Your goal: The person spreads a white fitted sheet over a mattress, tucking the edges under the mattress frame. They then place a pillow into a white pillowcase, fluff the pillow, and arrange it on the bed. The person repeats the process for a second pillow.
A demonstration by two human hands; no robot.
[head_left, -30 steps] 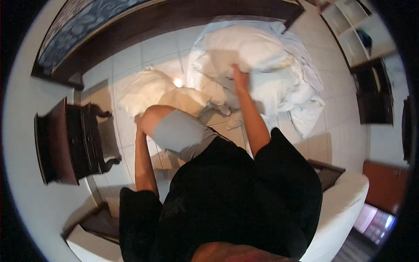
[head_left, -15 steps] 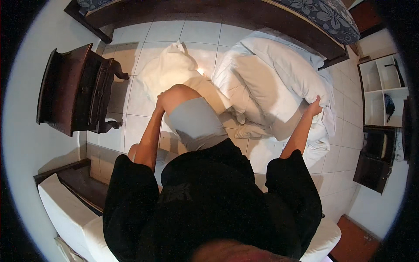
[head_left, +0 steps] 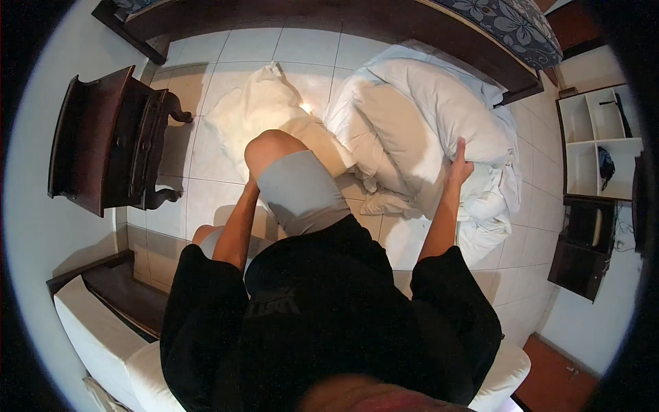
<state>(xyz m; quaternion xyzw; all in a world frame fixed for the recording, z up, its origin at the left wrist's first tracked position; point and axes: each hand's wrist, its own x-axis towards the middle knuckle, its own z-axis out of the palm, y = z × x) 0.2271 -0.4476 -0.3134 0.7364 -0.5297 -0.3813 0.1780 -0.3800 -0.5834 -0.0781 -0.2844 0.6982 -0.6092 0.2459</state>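
Observation:
A crumpled white duvet lies heaped on the floor at the right, its folds spilling toward me. My right hand is against its near side, one finger stretched out along the fabric. No fold is visibly pinched in that hand, which looks open. My left hand is at the side of my bent knee; its fingers are hidden behind the leg. Just beyond that knee, a cream-white pillow lies on the tiles, touching the duvet's left edge.
Along the far side runs a dark wooden bed frame with a floral mattress. A dark nightstand stands left. White shelves are on the right. White cushioning sits behind me at the lower left.
My right hand has let go of the duvet's right part and moved left across it. My left hand has slipped lower behind the knee. The view has shifted slightly.

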